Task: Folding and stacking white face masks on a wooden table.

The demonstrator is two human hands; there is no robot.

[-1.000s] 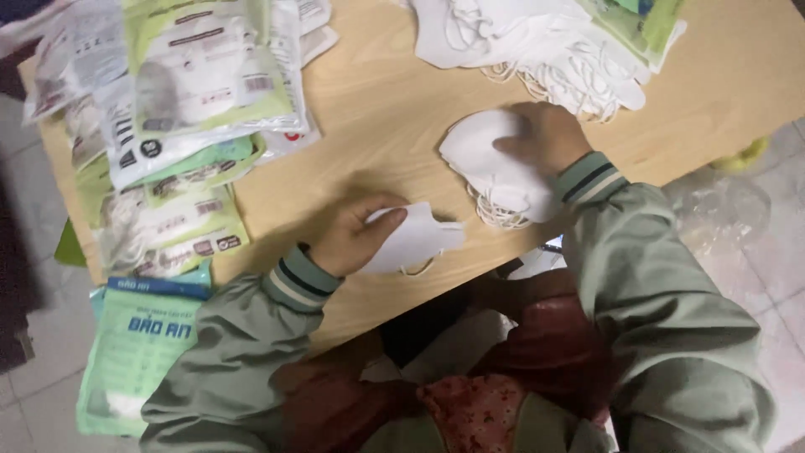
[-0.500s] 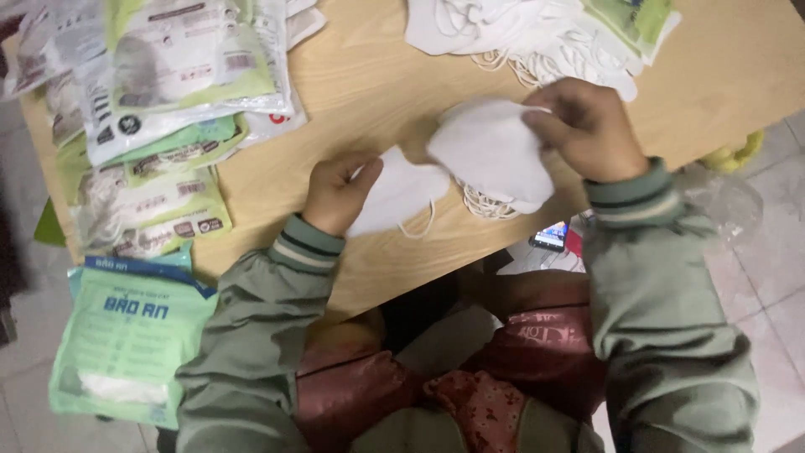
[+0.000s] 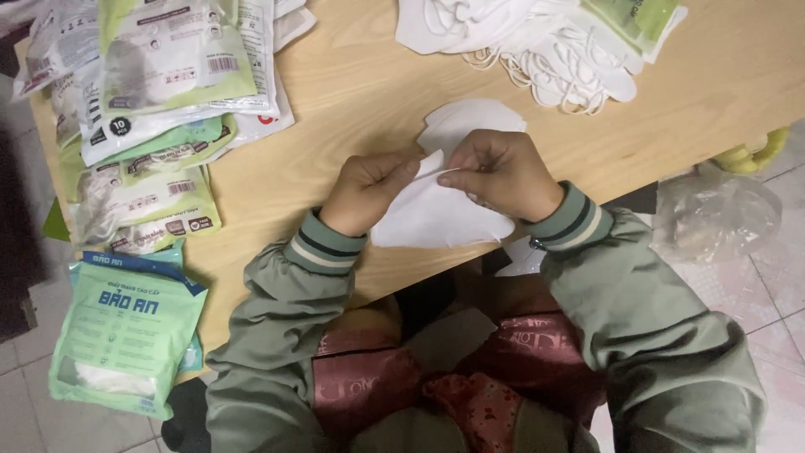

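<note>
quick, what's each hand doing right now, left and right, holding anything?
Left hand: closed, pinching the upper edge of the white face mask.
Right hand: closed, pinching the same mask's upper edge, right beside the left hand.

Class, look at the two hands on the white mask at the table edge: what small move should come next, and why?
Probably lay the white mask onto the second mask behind it. Both the left hand and the right hand pinch its top edge together, and it lies close in front of that second mask, so a short push forward would stack them.
</note>
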